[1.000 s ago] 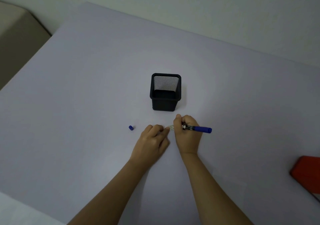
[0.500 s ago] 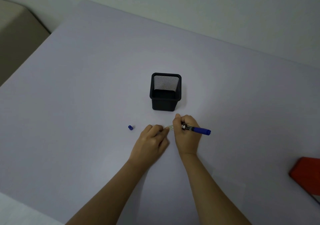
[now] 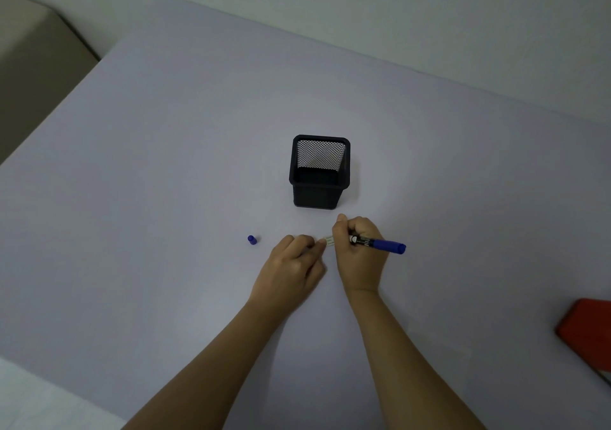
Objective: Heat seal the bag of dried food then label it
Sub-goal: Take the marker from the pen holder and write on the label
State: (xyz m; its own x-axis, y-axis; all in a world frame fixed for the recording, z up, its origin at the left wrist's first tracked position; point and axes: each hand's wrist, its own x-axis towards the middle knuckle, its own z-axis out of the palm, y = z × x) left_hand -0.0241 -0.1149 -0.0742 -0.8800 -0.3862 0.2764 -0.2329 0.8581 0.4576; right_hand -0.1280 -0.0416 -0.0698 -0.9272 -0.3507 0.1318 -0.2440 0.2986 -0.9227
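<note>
My right hand (image 3: 358,254) grips a blue marker (image 3: 380,244) with its tip down on a small white label (image 3: 329,240) lying on the table. The marker's tip is hidden by my fingers. My left hand (image 3: 292,264) sits just left of the label, its curled fingertips touching the label's left end. The marker's blue cap (image 3: 252,239) lies on the table to the left of my left hand. No bag is in view.
A black mesh pen holder (image 3: 319,172) stands upright just beyond my hands. A red object (image 3: 587,333) lies at the table's right edge. The lilac table (image 3: 165,165) ends at a wall behind and drops off at the left.
Both hands stay at the label. The marker's free end has dipped slightly toward the table.
</note>
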